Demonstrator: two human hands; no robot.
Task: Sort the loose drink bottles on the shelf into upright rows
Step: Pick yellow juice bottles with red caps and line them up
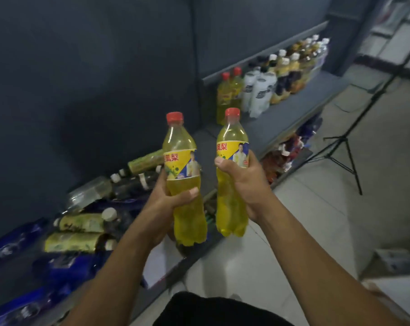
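Yellow bottles with red caps, two of them, are in my hands. In the head view both are in the air in front of the shelf, caps up, a little apart from each other. My left hand is closed around the lower half of the left bottle, with the thumb across the front under the label. My right hand grips the right bottle at the label, thumb on the front. Both arms reach forward, with the wrists about level.

The risk I see is at the placing. The upright rows stand close together further along the shelf, with two standing yellow bottles at the near end. If I bring two bottles in at once, one can touch a standing bottle and tip it, and the neighbours may follow. I judge the plastic smooth and the bottles heavy, so a one-hand grip can slip. Beside my left arm many loose bottles lie on their sides. A dropped bottle would fall among them or roll off the shelf edge.
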